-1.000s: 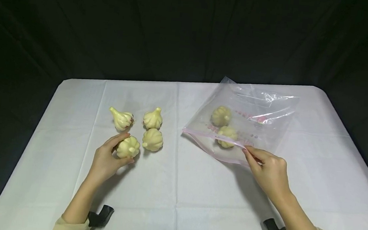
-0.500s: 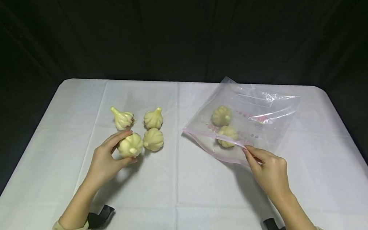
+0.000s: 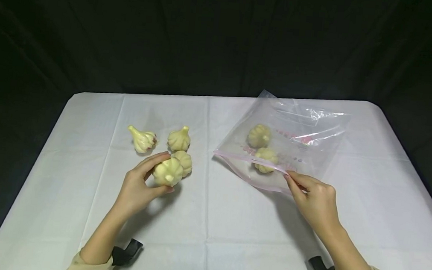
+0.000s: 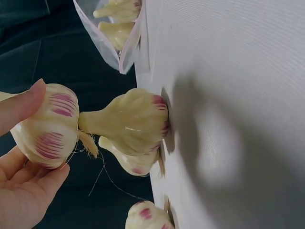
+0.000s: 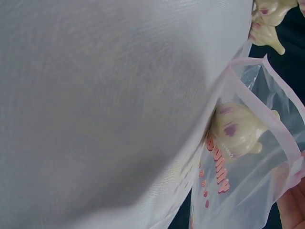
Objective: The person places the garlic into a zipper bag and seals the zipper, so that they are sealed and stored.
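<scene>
My left hand (image 3: pixel 135 190) holds a garlic bulb (image 3: pixel 168 172) between thumb and fingers. In the left wrist view this bulb (image 4: pixel 50 126), with purple streaks and stringy roots, hangs above the table. Just behind it stands another garlic bulb (image 3: pixel 186 161), partly hidden in the head view. My right hand (image 3: pixel 316 199) pinches the pink-edged mouth of a clear zip bag (image 3: pixel 317 126), lifting that edge. Inside the bag lie two garlic bulbs, one farther back (image 3: pixel 259 136) and one near the mouth (image 3: pixel 266 160). The right wrist view shows the bag's mouth (image 5: pixel 259 102) parted.
Two more garlic bulbs lie on the left of the white-covered table (image 3: pixel 244 249): one with a long stem (image 3: pixel 142 140) and one upright bulb (image 3: pixel 179 139). A black curtain (image 3: pixel 224 37) hangs behind the table's far edge.
My left hand has picked the garlic bulb up off the table and moved right with it, now in front of another bulb. My right hand and the bag have stayed put.
</scene>
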Demonstrator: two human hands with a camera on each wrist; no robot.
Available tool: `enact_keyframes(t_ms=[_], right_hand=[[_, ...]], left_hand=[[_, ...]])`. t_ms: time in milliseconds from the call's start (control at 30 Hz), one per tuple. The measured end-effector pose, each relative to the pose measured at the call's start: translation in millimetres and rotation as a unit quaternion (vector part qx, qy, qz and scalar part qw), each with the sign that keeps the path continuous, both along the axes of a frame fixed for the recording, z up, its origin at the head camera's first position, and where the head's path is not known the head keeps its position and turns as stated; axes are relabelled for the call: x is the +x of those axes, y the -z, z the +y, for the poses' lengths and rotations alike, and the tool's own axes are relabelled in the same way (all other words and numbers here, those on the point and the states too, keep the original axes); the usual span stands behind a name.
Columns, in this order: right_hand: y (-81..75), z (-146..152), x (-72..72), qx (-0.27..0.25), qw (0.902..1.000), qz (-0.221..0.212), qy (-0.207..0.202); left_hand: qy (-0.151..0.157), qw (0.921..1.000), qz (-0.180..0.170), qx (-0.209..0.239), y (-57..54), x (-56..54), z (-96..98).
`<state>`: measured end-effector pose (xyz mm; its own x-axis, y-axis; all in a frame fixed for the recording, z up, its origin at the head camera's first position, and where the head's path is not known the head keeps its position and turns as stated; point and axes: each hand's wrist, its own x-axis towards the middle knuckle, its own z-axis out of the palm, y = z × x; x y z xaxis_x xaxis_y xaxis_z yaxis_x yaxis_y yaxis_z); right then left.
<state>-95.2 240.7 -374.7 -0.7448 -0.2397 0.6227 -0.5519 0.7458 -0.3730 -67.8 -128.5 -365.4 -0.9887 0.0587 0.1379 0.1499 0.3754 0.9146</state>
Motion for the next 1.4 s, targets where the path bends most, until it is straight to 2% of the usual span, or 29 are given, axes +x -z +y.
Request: enact_keyframes(t_ms=[233,600,867,1067,1233,1400], right_hand=[[-1.7,0,-0.7,0.002,1.0000,0.001,-0.001],[-2.0,0,-0.4,0.002,1.0000,-0.001,0.001],[-1.8,0,-0.4,0.004,1.0000,0.001,0.004],[-1.7,1,0.0,0.005,1.0000,0.000,0.005],[-1.5,1,0.4,0.004,1.0000,0.001,0.004],[-1.5,1,0.3,0.001,1.0000,0.001,0.002]], left_hand=[[0.018,0.9997,0.012,0.014,-3.3,-1.6,8.3],[0.073,0.9965,0.037,0.017,-4.4,-7.1,30.1],[0.093,0.9956,0.010,-0.002,-5.7,-10.2,52.4],[0.113,0.9936,0.005,-0.006,0.3,-11.9,67.4],[0.145,0.9893,0.011,0.006,6.3,-15.4,78.2],[0.164,0.9863,-0.014,0.009,10.3,-20.1,89.7]])
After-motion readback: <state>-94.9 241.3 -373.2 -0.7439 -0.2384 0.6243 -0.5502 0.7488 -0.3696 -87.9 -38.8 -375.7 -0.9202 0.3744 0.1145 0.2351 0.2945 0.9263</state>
